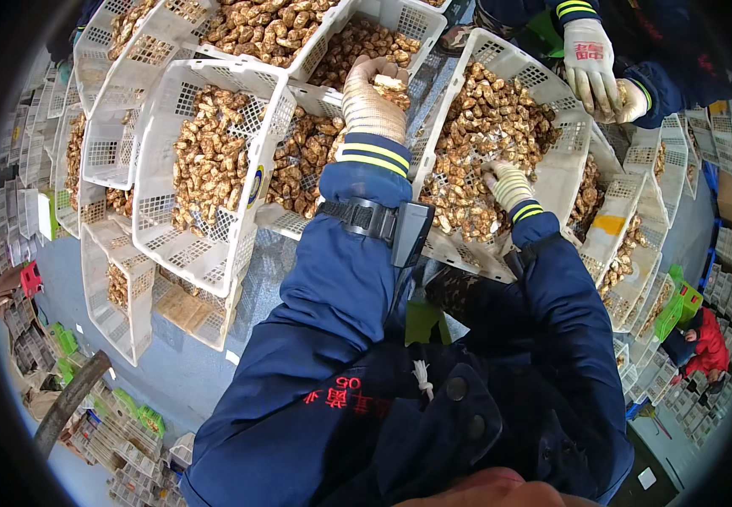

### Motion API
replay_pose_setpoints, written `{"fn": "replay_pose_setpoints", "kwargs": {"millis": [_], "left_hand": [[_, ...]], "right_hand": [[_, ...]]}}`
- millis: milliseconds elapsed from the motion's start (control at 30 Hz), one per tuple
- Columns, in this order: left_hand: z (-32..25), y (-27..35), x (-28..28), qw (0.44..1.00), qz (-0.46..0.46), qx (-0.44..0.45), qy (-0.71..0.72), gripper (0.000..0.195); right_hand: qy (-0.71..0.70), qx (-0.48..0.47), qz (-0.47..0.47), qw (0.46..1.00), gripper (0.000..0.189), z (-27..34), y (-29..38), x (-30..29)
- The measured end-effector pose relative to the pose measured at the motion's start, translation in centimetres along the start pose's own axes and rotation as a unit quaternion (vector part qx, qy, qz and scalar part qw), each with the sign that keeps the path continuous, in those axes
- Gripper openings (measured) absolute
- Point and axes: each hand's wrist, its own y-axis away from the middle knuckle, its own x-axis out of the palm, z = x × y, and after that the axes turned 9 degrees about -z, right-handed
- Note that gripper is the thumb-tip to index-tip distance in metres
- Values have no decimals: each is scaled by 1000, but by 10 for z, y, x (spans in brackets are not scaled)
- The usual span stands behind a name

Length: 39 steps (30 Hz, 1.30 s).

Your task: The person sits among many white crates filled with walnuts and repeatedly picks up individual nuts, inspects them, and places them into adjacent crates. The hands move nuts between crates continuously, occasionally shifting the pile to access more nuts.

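Observation:
My left hand (372,104), in a striped knit glove, is curled around a small handful of brown-and-cream mushrooms (392,92). It is raised over the near edge of a white plastic crate (429,22) of darker mushrooms. My right hand (510,184), gloved likewise, reaches down into a long white crate (476,263) in front of me. Its fingertips touch the mushrooms (489,120) spread across that crate's slotted floor. Whether those fingers grip one is hidden.
Left of my arm, a tilted white crate (150,241) of mushrooms rests on other crates. A co-worker's gloved hands (591,70) are beyond the long crate, at upper right. More stacked crates (625,222) line the right. A person in red (708,345) sits farther off, beside green stools (676,310).

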Motion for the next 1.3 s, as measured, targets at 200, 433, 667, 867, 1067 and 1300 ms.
{"fn": "replay_pose_setpoints", "kwargs": {"millis": [200, 433, 667, 867, 1067, 1300], "left_hand": [[0, -2, -1, 1000, 0, 0, -6, 18], [1, -7, -3, 1000, 9, -11, 3, 13], [3, -6, -1, 999, 26, -15, 15, 12], [4, -3, -1, 999, 31, -18, 5, 12], [3, 0, 0, 1000, 27, -13, -1, 14], [6, -4, 0, 999, 34, -16, -11, 14]], "right_hand": [[42, -10, 17, 999, 37, -2, -9, 14], [68, 175, 29, 982, 42, -61, -15, -1], [91, 94, -2, 991, 55, -30, -12, 21], [138, 126, -8, 982, 64, -15, -14, 25], [-295, 221, -24, 929, 44, -37, -24, 19], [-248, 160, -43, 954, 48, -6, -39, 29]]}}
